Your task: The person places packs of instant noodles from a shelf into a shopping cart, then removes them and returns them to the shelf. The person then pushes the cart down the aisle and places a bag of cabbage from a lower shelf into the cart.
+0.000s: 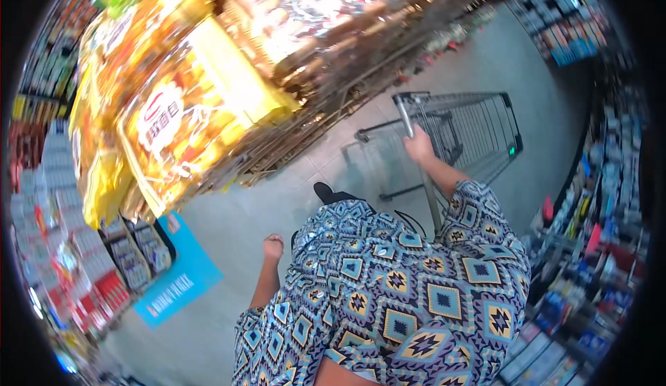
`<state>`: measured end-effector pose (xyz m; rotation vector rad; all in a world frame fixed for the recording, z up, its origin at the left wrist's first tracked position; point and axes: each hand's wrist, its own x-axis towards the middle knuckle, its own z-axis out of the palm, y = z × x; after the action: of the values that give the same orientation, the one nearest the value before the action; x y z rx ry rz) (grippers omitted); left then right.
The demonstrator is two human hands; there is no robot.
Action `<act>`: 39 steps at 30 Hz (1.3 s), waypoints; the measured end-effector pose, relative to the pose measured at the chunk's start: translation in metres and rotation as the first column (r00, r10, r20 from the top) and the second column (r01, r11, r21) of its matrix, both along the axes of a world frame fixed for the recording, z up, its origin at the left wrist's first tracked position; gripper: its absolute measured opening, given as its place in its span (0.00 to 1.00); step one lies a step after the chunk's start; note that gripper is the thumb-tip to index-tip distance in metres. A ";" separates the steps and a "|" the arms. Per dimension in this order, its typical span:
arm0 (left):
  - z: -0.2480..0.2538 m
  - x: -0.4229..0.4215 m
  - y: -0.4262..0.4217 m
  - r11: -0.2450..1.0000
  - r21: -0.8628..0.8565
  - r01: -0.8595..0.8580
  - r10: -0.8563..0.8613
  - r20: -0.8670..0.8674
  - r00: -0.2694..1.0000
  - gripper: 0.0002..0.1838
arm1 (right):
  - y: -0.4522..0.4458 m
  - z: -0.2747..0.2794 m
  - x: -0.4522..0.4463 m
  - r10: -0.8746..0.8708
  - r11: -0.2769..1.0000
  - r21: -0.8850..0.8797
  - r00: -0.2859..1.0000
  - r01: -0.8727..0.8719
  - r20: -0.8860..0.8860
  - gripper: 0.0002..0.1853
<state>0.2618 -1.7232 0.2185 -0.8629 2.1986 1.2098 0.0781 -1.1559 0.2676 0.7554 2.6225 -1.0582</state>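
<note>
My right hand [418, 144] is wrapped round the handle of a metal shopping cart [479, 132], on its upper part. The cart's wire basket extends to the right of the hand, and no goods can be made out in it. Lower and to the left, my left hand [274, 247] hangs beside my patterned shirt, over the floor. Its fingers are curled in, with nothing visible in them. Above it, at the upper left, yellow packaged goods [187, 119] are piled on a wire display rack [305, 132].
Shelves of goods [52, 212] line the left side, with a blue floor mat [180, 275] beside them. More stocked shelves [590, 261] run along the right. Grey floor [215, 223] shows between the displays, and a dark shoe [323, 191] is near the middle.
</note>
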 end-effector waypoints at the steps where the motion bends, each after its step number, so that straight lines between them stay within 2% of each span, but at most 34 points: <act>1: 0.011 -0.004 0.000 1.000 -0.015 0.019 -0.019 0.008 1.000 0.11 | -0.010 -0.005 -0.005 -0.019 1.000 -0.015 1.000 0.019 0.008 0.20; 3: 0.026 -0.022 0.004 0.995 -0.046 0.089 -0.087 0.044 0.995 0.12 | -0.028 -0.012 -0.012 0.045 0.999 -0.028 0.998 -0.046 -0.052 0.19; 4: 0.026 -0.038 0.007 0.993 -0.042 0.113 -0.111 0.042 0.993 0.12 | -0.032 -0.003 -0.016 0.021 0.999 -0.024 0.998 -0.022 -0.054 0.19; 9: 0.043 -0.088 0.013 0.983 0.010 0.181 -0.180 -0.029 0.983 0.12 | -0.067 0.027 -0.001 0.177 0.980 -0.109 0.980 -0.167 0.089 0.19; 10: 0.043 -0.096 0.016 0.978 0.007 0.209 -0.209 -0.033 0.977 0.12 | -0.068 0.025 0.006 0.148 0.984 -0.110 0.985 -0.139 0.084 0.19; 12: 0.040 -0.109 0.023 0.961 0.052 0.272 -0.269 -0.061 0.961 0.12 | -0.069 0.022 0.022 0.212 0.976 -0.058 0.976 -0.209 0.046 0.19; 16: 0.036 -0.115 0.019 0.907 0.056 0.418 -0.415 -0.061 0.908 0.12 | -0.072 0.034 0.049 0.167 0.986 -0.004 0.986 -0.167 -0.013 0.19; 18: 0.027 -0.110 0.012 0.923 0.099 0.372 -0.372 -0.022 0.928 0.13 | -0.070 0.046 0.039 0.227 0.969 0.096 0.974 -0.229 0.024 0.18; 19: 0.022 -0.107 0.005 0.913 0.106 0.393 -0.393 -0.023 0.919 0.13 | -0.068 0.045 0.045 0.205 0.973 0.103 0.978 -0.206 0.027 0.18; 21: 0.014 -0.096 -0.013 0.917 0.090 0.389 -0.391 0.005 0.920 0.13 | -0.058 0.038 0.057 0.300 0.935 0.199 0.954 -0.294 0.000 0.17; 22: 0.012 -0.092 -0.019 0.910 0.096 0.403 -0.405 0.005 0.914 0.13 | -0.052 0.034 0.060 0.285 0.938 0.203 0.958 -0.280 0.004 0.17; 24: 0.008 -0.087 -0.026 0.916 0.103 0.387 -0.394 0.064 0.917 0.13 | -0.038 0.027 0.064 0.339 0.911 0.278 0.937 -0.304 -0.084 0.16; 25: 0.001 -0.079 -0.018 0.947 0.096 0.308 -0.315 0.063 0.947 0.12 | -0.026 0.016 0.025 0.405 0.888 0.278 0.909 -0.366 -0.096 0.16; 29: -0.002 -0.079 -0.005 0.924 0.034 0.381 -0.382 0.123 0.916 0.12 | 0.007 0.007 0.031 0.410 0.874 0.318 0.908 -0.367 -0.080 0.17; 31: -0.008 -0.086 0.009 0.911 0.104 0.398 -0.408 0.115 0.906 0.12 | 0.029 0.005 0.033 0.398 0.869 0.346 0.915 -0.355 -0.061 0.17; 32: -0.010 -0.087 0.018 0.924 0.106 0.367 -0.379 0.117 0.918 0.12 | 0.037 0.005 0.016 0.428 0.856 0.346 0.902 -0.384 -0.058 0.17; 35: -0.011 -0.102 0.062 0.897 0.098 0.431 -0.440 0.114 0.891 0.12 | 0.084 0.014 0.026 0.430 0.861 0.341 0.898 -0.377 -0.092 0.17; 38: -0.018 -0.125 0.106 0.898 0.132 0.419 -0.436 0.136 0.890 0.11 | 0.130 0.007 0.024 0.463 0.841 0.333 0.885 -0.427 -0.035 0.16; 39: -0.007 -0.141 0.089 0.888 0.144 0.438 -0.457 0.161 0.875 0.11 | 0.105 0.028 -0.008 0.500 0.816 0.331 0.866 -0.474 0.008 0.16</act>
<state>0.1209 -1.6345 0.2112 -0.3716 2.0077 0.9559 0.0703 -1.0514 0.2960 0.0580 2.8592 -0.5268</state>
